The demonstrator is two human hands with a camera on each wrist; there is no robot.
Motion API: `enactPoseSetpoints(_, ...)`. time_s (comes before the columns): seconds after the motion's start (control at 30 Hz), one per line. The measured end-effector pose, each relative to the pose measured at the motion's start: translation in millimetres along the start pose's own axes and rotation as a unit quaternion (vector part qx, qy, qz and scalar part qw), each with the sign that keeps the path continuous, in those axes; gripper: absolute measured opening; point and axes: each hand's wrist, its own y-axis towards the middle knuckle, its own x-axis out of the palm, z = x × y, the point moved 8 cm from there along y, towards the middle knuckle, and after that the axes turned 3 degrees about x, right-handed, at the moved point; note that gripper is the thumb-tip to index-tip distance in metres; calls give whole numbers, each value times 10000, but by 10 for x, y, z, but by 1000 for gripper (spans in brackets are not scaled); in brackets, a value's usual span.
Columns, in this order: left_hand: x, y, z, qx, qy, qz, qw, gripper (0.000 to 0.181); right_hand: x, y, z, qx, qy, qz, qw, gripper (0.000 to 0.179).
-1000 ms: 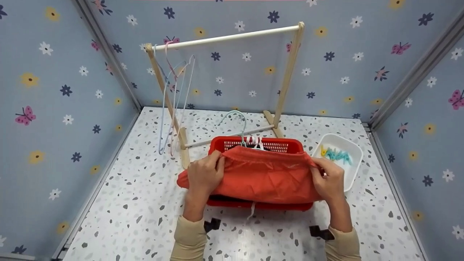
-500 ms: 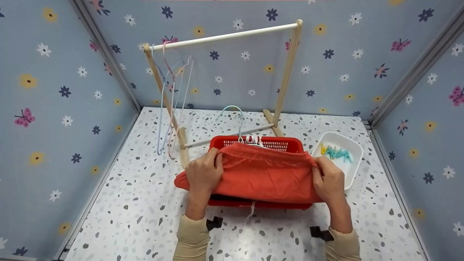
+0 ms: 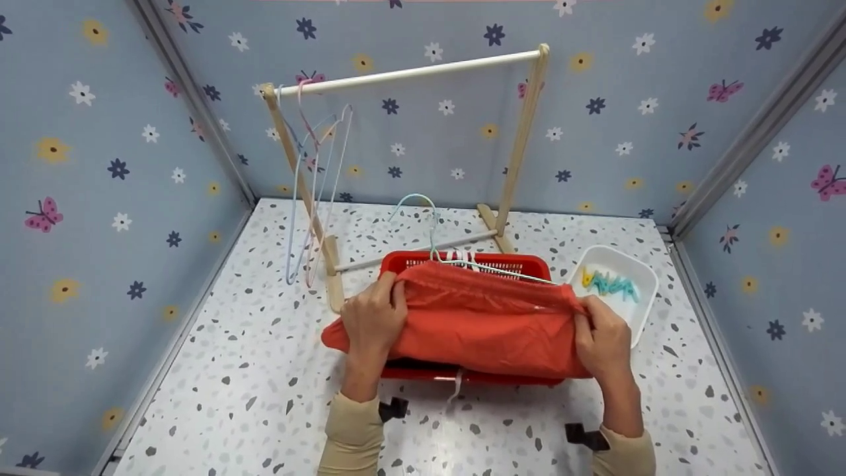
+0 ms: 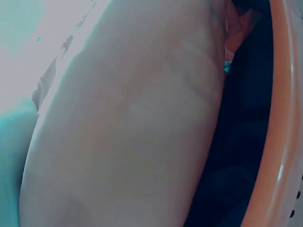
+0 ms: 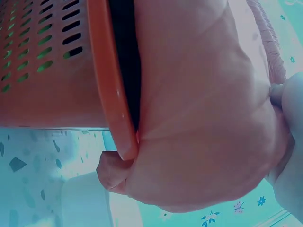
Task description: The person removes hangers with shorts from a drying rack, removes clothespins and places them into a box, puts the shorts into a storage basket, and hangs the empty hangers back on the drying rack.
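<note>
Red shorts (image 3: 489,337) with a gathered elastic waistband are stretched between my hands over the red basket (image 3: 396,260). My left hand (image 3: 373,318) grips the waistband's left end, and my right hand (image 3: 604,338) pinches the right end. Behind the waistband stands a pale green hanger (image 3: 433,225), hook upright, its lower bar showing along the right half of the band. Whether the hanger touches the shorts is hidden. In the left wrist view the shorts (image 4: 123,123) fill the middle. The right wrist view shows my right hand (image 5: 289,142) at the shorts' edge.
Dark cloth (image 4: 241,127) lies in the basket. A white tray (image 3: 646,301) with teal and yellow clothespins (image 3: 611,284) stands at right. Behind is a wooden rack (image 3: 522,145) with several hangers (image 3: 310,192) at its left end. Patterned walls enclose the table.
The hanger's hook has shifted slightly left, and its bar now shows above the waistband at right. My right hand has moved slightly down with its end of the shorts; both hands keep their hold.
</note>
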Motion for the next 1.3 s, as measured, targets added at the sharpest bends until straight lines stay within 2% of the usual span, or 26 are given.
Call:
enactPoseSetpoints(0.2, 2, 2, -19, -154, -50, 168, 9997, 14, 35, -17, -51, -3, 121, 14, 9999, 12)
enactPoseSetpoints(0.4, 41, 8, 31, -124, -293, -12, 9995, 12, 144, 13, -77, 26, 549, -35, 9985, 11)
enactPoseSetpoints(0.53, 36, 11, 23, -166, -431, -21, 9989, 11, 162, 34, -51, 114, 954, -40, 9954, 12)
enactPoseSetpoints(0.67, 28, -27, -14, -127, -545, -77, 9984, 11, 81, 20, -129, 238, 1269, 15, 9916, 15)
enactPoseSetpoints(0.83, 0, -56, -83, -114, -714, -14, 9974, 11, -74, 36, -327, 279, 1285, 270, 9910, 13)
enactPoseSetpoints(1.0, -21, -57, -124, -185, -771, 66, 9968, 11, -126, -9, -404, 370, 1393, 300, 9891, 12)
enactPoseSetpoints(1.1, -12, -58, -121, -189, -809, 4, 9965, 12, -150, -52, -406, 592, 1478, 353, 9866, 11)
enactPoseSetpoints(1.3, 10, -60, -88, -76, -912, -86, 9958, 11, -249, -83, -434, 1142, 1200, 886, 9822, 11)
